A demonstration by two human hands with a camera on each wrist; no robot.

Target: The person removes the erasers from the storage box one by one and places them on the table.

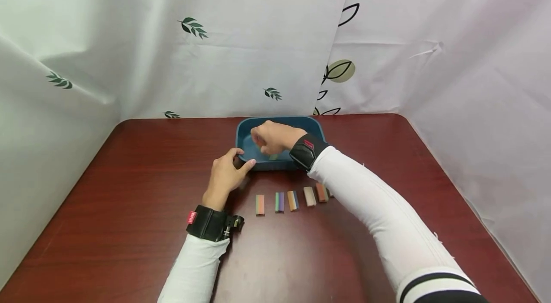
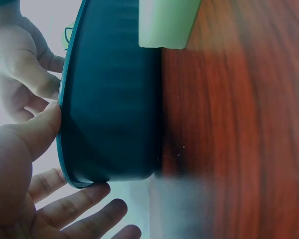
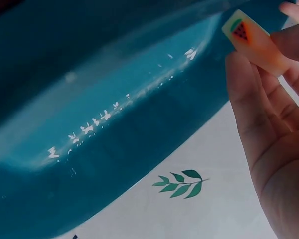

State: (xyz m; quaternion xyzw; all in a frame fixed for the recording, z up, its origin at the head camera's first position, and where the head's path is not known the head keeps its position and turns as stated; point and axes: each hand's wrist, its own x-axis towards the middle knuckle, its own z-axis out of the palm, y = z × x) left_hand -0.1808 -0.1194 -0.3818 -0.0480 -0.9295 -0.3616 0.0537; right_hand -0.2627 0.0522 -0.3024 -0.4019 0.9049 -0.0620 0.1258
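Note:
A blue plastic tub (image 1: 316, 126) stands at the back of the table. My left hand (image 1: 225, 173) holds its near left corner, thumb on the rim and fingers against the outer wall. Over the inside of the tub is my right hand (image 1: 275, 137). In the right wrist view it pinches an orange eraser-like block (image 3: 259, 45) with a green end and a watermelon print, between thumb and fingers. A small pale green thing (image 1: 273, 156) shows in the tub below that hand, partly hidden.
In front of the tub several two-coloured blocks make a row, among them an orange-green block (image 1: 260, 205), a green-purple block (image 1: 280, 202) and a cream block (image 1: 309, 196). My right sleeve covers the row's right end. A white curtain (image 1: 241, 64) hangs behind the table.

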